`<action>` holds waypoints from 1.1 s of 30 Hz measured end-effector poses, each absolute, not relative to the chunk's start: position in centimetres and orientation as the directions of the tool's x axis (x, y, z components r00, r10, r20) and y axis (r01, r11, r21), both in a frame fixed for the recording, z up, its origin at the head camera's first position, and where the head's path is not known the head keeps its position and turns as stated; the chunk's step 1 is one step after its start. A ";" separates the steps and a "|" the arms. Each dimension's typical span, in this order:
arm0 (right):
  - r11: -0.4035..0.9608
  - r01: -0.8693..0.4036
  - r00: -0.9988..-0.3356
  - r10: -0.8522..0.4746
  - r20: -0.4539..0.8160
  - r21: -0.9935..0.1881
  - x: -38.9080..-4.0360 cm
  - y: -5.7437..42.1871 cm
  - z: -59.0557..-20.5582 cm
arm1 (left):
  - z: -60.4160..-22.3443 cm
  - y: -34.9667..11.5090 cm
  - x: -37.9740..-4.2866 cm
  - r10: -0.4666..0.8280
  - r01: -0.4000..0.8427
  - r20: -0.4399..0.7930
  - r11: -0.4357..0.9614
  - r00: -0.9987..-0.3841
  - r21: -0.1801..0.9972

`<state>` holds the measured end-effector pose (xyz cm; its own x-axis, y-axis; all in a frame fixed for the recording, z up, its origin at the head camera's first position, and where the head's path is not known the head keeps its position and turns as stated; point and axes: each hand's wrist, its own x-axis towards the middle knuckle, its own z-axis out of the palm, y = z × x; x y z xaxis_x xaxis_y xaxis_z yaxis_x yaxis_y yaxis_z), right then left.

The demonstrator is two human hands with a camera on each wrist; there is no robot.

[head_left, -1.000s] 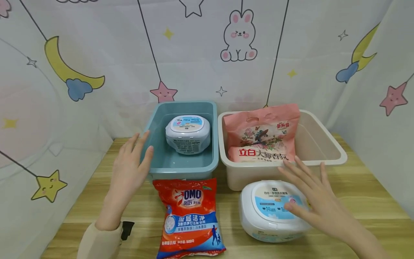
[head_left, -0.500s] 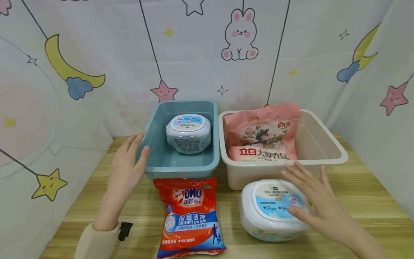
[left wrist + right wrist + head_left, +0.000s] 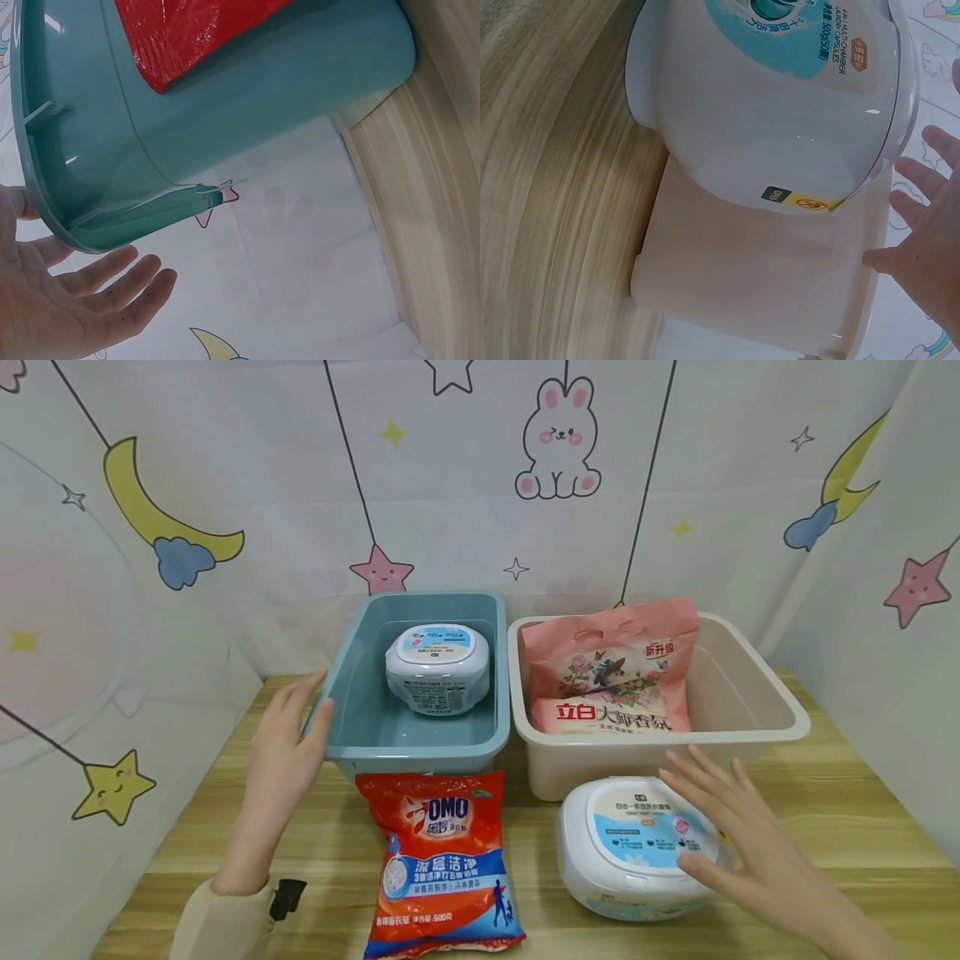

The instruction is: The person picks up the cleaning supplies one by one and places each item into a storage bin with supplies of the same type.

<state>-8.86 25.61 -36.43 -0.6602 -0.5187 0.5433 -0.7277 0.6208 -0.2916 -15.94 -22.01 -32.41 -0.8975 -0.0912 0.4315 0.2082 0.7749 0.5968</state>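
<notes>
My left hand (image 3: 285,747) is at the left side of the blue-green basin (image 3: 416,752), fingers loosely extended and thumb near the rim. In the left wrist view that hand (image 3: 82,304) shows beside the basin's rim corner, gripping nothing. Over the right part of a white laundry capsule tub (image 3: 630,856) hovers my right hand (image 3: 750,843), its fingers spread. The right wrist view shows the same hand (image 3: 930,229) beyond the tub (image 3: 780,127), holding nothing. A red OMO detergent bag (image 3: 442,860) lies in front of the basin. Inside the basin sits another capsule tub (image 3: 437,681).
A beige basin (image 3: 592,768) stands to the right of the blue-green one, with a pink detergent bag (image 3: 607,672) in its left part. Wood-grain tabletop (image 3: 202,827) lies below. A patterned white curtain (image 3: 442,485) hangs close behind and along both sides.
My left hand has drifted left and slightly nearer to me along the basin's side. My right hand has shifted a little right and nearer. The basins, bags and tubs stay put.
</notes>
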 end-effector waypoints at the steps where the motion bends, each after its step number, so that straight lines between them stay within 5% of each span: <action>1: 0.615 -0.732 -0.657 -0.524 0.542 -0.294 -8.8 25.7 -36.4 | -32.4 -22.1 -15.9 -0.090 0.209 0.429 0.772 -0.899 0.600; 11: 0.607 -0.736 -0.659 -0.541 0.522 -0.300 -8.6 26.1 -36.7 | -32.4 -22.9 -16.0 -0.083 0.183 0.340 0.711 -0.937 0.679; 33: 0.704 -0.624 -0.776 -0.509 0.373 -0.338 -8.2 26.5 -37.1 | -32.8 -24.1 -16.4 -0.122 0.084 0.198 0.609 -0.973 0.788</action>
